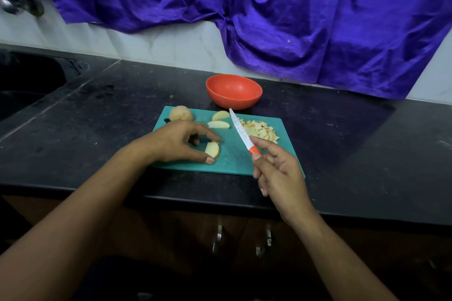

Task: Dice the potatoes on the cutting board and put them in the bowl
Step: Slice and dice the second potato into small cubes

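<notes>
1. One potato wedge [212, 149] lies on the teal cutting board [232, 156], at about 8 o'clock from the board's middle; its cut faces are pale yellow and a strip of tan skin shows along its curved edge
2. The left hand [176, 140] pinches this wedge, thumb at its near side and curled fingers at its far side, with the wrist coming in from 7 o'clock
3. Two more wedges [219, 120], pale and crescent-shaped, lie close together at 12 o'clock on the board, apart from the held one
4. A heap of diced potato [260, 129], small pale-yellow bits with brownish edges, sits at 2 o'clock on the board
5. A whole potato [181, 113], round and tan-skinned, rests at the board's 10 o'clock corner
6. The knife [241, 129] slants between the wedges and the diced heap, its speckled pale blade pointing towards 11 o'clock, tip near the board's far edge
7. The right hand [278, 171] grips the knife's orange handle at 4 o'clock on the board, thumb on the handle and forefinger reaching towards the blade's base
8. The orange-red bowl [254, 95] stands on the black countertop [342, 142] just beyond the board at 12 o'clock, upright
9. A purple cloth [293, 19] hangs against the wall behind, and a dark sink [24, 80] lies off at 9 o'clock
</notes>
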The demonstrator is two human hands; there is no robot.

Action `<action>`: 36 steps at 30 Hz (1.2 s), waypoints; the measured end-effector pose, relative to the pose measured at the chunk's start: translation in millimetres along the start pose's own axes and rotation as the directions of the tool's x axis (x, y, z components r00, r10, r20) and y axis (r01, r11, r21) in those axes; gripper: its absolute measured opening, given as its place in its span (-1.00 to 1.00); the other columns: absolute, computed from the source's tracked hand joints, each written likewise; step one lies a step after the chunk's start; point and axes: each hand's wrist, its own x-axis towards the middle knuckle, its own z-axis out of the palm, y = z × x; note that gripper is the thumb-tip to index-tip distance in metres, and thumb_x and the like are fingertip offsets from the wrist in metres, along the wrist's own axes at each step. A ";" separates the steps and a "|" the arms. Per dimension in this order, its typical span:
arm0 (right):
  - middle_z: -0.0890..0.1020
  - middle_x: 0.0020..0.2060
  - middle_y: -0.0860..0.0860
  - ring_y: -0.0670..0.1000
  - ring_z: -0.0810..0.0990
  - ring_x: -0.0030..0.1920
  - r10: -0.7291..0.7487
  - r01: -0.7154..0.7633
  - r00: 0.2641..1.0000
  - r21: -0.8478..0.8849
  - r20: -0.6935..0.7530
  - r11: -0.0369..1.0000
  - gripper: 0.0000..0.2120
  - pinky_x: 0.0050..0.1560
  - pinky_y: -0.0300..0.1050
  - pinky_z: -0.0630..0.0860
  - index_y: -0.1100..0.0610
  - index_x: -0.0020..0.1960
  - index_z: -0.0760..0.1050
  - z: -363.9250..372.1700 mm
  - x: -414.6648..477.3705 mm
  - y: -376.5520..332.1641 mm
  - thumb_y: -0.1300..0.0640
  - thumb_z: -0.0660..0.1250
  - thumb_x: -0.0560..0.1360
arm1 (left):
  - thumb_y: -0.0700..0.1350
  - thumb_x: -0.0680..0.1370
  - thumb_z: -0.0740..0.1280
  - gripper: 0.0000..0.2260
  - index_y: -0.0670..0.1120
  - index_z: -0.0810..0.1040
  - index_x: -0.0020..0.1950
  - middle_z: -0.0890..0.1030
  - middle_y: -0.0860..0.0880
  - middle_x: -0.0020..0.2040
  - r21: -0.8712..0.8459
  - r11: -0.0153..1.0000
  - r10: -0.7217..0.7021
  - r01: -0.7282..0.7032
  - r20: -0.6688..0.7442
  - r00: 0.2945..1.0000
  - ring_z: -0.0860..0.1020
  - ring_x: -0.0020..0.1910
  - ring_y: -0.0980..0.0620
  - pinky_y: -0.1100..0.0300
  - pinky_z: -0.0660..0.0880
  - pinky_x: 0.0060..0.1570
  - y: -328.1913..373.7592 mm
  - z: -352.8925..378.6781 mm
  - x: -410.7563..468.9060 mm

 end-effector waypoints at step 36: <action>0.61 -0.04 -0.10 -0.09 0.57 -0.14 -0.060 0.149 0.989 -0.870 0.137 0.469 -0.57 -0.10 -0.06 0.56 -0.15 0.56 0.30 27.0 -6.2 -28.0 0.00 0.14 0.69 | 0.05 0.50 0.53 -0.78 0.13 0.71 0.14 0.64 0.20 -0.14 0.075 0.983 -0.142 0.169 -0.275 0.951 0.54 -0.25 0.33 0.43 0.33 -0.28 10.1 18.4 -0.3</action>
